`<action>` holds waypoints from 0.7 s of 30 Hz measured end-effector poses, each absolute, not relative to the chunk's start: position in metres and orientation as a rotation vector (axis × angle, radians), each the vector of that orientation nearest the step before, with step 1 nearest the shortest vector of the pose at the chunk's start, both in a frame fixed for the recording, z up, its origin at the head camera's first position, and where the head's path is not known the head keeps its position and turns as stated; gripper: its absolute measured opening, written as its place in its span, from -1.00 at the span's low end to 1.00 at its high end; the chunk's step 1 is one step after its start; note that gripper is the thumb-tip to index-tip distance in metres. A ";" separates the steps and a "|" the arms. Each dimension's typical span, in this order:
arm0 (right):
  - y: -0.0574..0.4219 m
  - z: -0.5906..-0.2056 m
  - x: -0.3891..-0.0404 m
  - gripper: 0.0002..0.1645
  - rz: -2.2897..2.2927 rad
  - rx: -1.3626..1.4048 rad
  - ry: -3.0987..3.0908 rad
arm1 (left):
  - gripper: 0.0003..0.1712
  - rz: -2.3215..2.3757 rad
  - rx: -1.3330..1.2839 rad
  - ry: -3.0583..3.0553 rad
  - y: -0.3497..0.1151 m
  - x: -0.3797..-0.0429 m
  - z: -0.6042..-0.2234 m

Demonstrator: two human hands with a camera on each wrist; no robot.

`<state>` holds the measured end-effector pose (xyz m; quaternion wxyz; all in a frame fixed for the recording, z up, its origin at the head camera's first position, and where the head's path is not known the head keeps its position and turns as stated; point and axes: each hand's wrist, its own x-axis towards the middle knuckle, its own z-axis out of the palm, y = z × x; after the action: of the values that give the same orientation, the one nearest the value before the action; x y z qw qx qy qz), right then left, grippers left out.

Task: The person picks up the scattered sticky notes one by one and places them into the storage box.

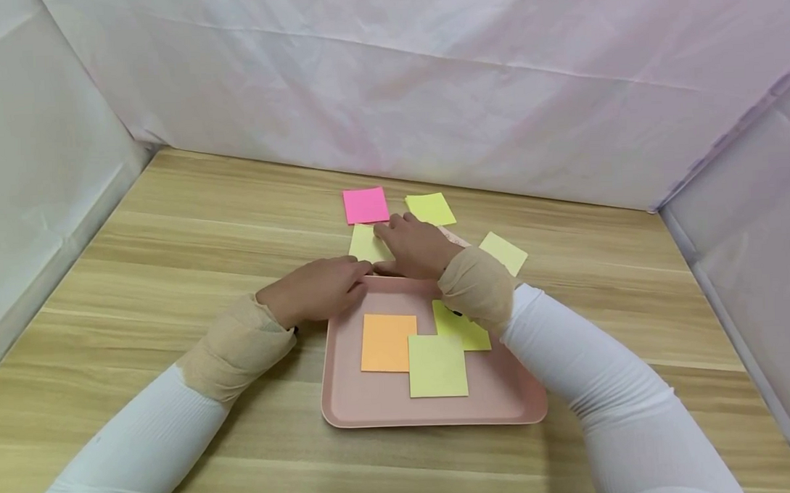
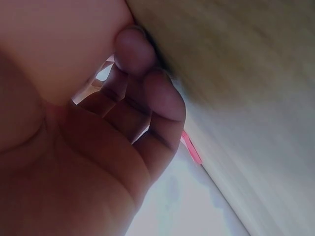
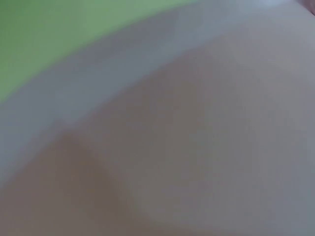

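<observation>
My left hand (image 1: 321, 287) is at the far left corner of a pink tray (image 1: 388, 413). In the left wrist view its curled fingers (image 2: 165, 101) wrap the tray's pink side. Just past the far rim, my right hand (image 1: 416, 247) reaches over a pale yellow sticky note pad (image 1: 363, 242), thumb toward the tray and fingers farther out; I cannot tell whether it pinches the pad. Inside the tray lie an orange sticky note pad (image 1: 387, 342), a pale yellow one (image 1: 438, 368) and a bright yellow one (image 1: 479, 338), partly under the right wrist. The right wrist view is blurred.
Beyond the tray lie a hot pink pad (image 1: 366, 205), a yellow pad (image 1: 431, 209) and a pale yellow pad (image 1: 503, 253). A pink patterned piece (image 1: 453, 236) peeks out behind the right hand. White cloth (image 1: 389, 80) walls the wooden table (image 1: 205, 224) at the back and sides.
</observation>
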<state>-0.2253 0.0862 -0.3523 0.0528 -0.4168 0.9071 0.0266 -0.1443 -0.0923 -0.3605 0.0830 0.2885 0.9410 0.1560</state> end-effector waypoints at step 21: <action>0.086 -0.350 -0.225 -0.33 0.093 -1.237 2.744 | -0.84 0.476 0.866 2.807 -0.091 -0.147 -0.362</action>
<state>-0.2245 0.0862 -0.3503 0.0652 -0.4099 0.9093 0.0307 -0.1466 -0.0911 -0.3620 0.0826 0.2901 0.9400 0.1592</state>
